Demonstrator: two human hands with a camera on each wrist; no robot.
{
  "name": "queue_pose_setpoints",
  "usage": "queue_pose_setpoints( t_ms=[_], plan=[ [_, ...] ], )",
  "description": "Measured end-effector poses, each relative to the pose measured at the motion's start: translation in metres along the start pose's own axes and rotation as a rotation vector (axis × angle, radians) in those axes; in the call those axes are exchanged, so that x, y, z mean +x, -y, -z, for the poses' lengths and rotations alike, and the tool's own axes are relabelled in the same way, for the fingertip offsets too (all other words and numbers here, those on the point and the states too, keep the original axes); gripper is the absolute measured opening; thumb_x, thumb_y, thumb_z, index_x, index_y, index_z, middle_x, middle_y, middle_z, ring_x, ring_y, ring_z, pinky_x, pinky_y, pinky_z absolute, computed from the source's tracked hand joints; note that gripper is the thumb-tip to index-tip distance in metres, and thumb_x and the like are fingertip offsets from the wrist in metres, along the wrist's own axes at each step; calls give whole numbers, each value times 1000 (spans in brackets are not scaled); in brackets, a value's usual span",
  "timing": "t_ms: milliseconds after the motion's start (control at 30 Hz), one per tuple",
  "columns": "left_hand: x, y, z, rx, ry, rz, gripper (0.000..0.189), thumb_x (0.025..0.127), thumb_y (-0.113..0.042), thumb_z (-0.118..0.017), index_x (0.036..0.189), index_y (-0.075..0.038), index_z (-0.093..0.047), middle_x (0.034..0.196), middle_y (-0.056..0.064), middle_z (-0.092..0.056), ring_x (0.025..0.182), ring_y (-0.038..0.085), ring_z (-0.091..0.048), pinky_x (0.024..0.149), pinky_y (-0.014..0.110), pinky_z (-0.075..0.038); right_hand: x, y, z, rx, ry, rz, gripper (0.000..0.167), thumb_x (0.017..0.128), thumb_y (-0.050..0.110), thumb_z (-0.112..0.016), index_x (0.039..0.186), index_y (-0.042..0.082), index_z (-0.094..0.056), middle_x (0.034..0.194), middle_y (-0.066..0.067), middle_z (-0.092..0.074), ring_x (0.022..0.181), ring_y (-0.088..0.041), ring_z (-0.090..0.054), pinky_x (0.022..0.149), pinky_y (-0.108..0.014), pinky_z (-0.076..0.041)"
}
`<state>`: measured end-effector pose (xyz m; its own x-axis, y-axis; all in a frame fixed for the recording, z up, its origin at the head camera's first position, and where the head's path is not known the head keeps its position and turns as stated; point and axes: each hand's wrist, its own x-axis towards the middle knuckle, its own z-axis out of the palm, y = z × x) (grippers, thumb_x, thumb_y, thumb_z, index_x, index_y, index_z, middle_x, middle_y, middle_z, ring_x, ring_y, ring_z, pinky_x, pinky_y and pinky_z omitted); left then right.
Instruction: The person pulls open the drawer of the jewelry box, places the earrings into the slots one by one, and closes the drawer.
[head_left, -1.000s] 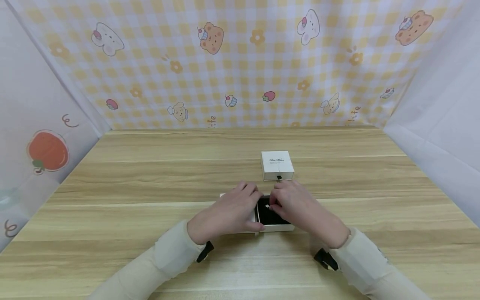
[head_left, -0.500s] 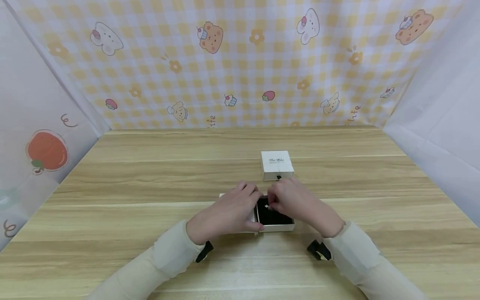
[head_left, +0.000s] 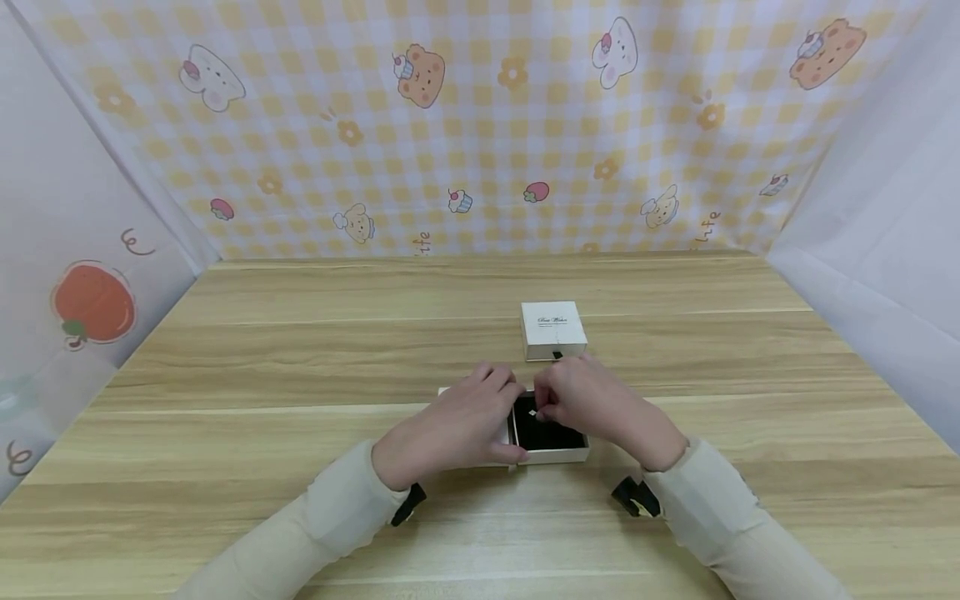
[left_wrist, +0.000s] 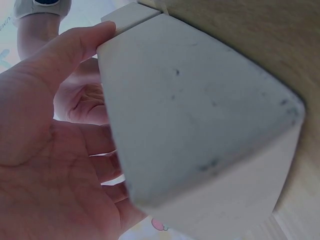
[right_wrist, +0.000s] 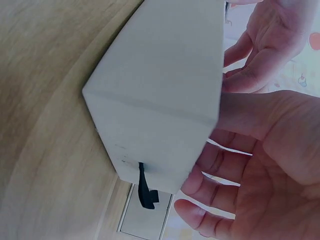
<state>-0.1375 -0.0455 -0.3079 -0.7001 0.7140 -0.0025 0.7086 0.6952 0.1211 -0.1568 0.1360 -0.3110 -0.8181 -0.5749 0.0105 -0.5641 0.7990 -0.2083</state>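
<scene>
A white drawer-style jewelry box lies on the table, its drawer [head_left: 555,457] pulled out to the right of the outer sleeve [left_wrist: 185,100]. My left hand [head_left: 457,421] grips the sleeve, thumb on the near side and fingers over the far side. Black lining [head_left: 555,435] fills the drawer, and a tiny shiny piece [head_left: 532,413], too small to identify, shows on it. Over the drawer, my right hand [head_left: 592,404] has curled fingers, with the fingertips down beside the shiny piece. Whether they pinch anything is hidden. A black ribbon tab [right_wrist: 145,192] hangs from the drawer's end.
A second white box [head_left: 553,325] with printed lettering stands shut just behind the drawer, close to my right hand. Wood-grain table [head_left: 300,333] surrounds both boxes. A checked cloth [head_left: 480,125] hangs at the table's back edge.
My right hand and forearm have shifted slightly left and inward over the drawer, mostly in the first half second. The left hand and both boxes have stayed in place.
</scene>
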Motion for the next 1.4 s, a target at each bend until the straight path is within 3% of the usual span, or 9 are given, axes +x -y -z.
queue_pose_setpoints(
  t_ms=[367, 533, 733, 1033, 1400],
  plan=[
    [-1, 0, 0, -21, 8, 9, 66, 77, -50, -69, 123, -4, -55, 119, 5, -52, 109, 22, -44, 95, 32, -41, -3, -2, 2, 8, -5, 4, 15, 76, 22, -76, 68, 17, -64, 62, 12, -57, 59, -2, -48, 62, -24, -39],
    [0, 0, -1, -25, 13, 13, 65, 77, -50, -69, 123, -5, -55, 118, 4, -52, 109, 22, -44, 95, 32, -41, -6, -7, 11, 48, -45, 13, 9, 76, 17, -75, 74, 13, -67, 63, 8, -57, 58, -3, -47, 56, -21, -40],
    [-1, 0, -1, -63, 15, 22, 65, 77, -48, -70, 123, -4, -55, 118, 5, -51, 111, 22, -43, 92, 32, -44, -12, -13, 26, 97, -41, -51, 7, 81, 16, -71, 83, 10, -69, 66, 4, -55, 58, -7, -46, 54, -22, -39],
    [0, 0, -2, -85, 20, 35, 66, 77, -47, -71, 125, -4, -54, 122, 5, -50, 115, 22, -41, 91, 32, -45, -26, -31, 44, 151, -108, -125, 6, 83, 14, -69, 86, 9, -69, 67, 3, -54, 60, -10, -45, 54, -24, -38],
    [1, 0, -2, -90, 30, 41, 67, 76, -46, -71, 125, -4, -54, 121, 5, -50, 118, 23, -40, 95, 32, -43, -29, -52, 46, 88, -72, -223, 4, 83, 12, -67, 82, 9, -67, 69, 0, -54, 62, -13, -46, 57, -28, -38]
  ],
)
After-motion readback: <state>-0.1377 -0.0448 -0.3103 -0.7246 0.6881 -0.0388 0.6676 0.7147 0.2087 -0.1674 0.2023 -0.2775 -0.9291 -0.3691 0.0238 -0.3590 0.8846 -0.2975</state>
